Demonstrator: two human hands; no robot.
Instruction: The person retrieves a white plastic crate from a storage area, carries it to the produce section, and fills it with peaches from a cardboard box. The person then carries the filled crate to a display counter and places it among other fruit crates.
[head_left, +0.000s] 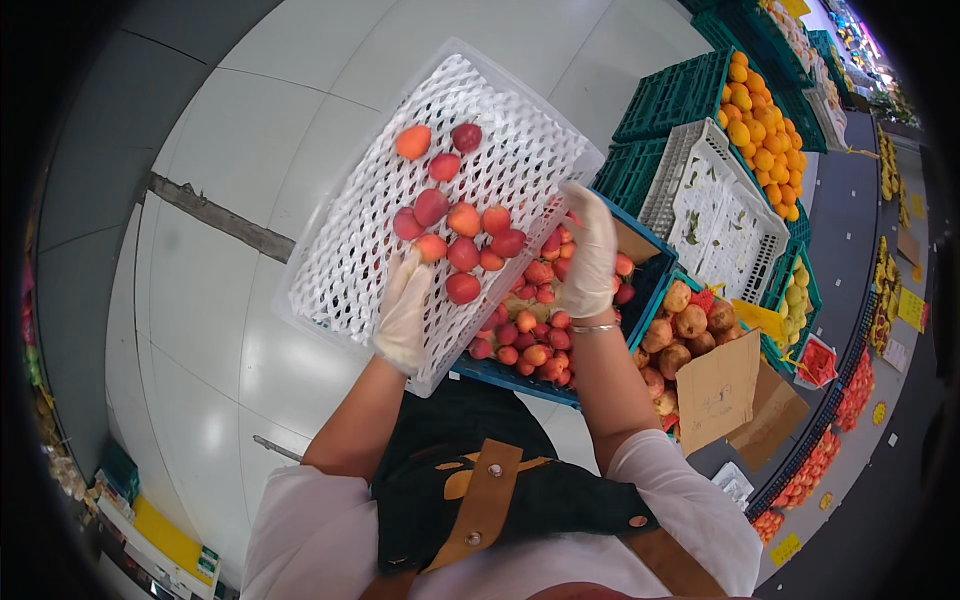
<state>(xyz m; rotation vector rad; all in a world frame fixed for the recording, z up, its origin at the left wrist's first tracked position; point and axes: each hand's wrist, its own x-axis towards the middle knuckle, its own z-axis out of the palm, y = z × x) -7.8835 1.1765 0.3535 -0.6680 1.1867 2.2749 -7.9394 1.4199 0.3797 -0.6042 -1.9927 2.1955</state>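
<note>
My left hand (403, 311), in a pale translucent glove, lies over a white foam mesh liner (352, 217) in a clear plastic crate (309, 319). Its fingertips touch an orange-red plum (430, 248); whether they grip it is hidden. Several red plums (463, 254) rest loose on the mesh around it. My right hand (592, 251), gloved alike, is at the crate's right edge, above a blue crate (646, 289) of small red plums (525, 352). Its fingers curl downward by a bit of red fruit, and the glove hides what they hold. The clear crate overlaps the blue one.
At right stand a crate of pomegranates (691, 320) with a cardboard flap (718, 390), a white crate (727, 202) with scattered leaves, and oranges (761, 135) in green crates (671, 94). Pale floor tiles (210, 315) extend left. A dark shelf (840, 247) runs along the right.
</note>
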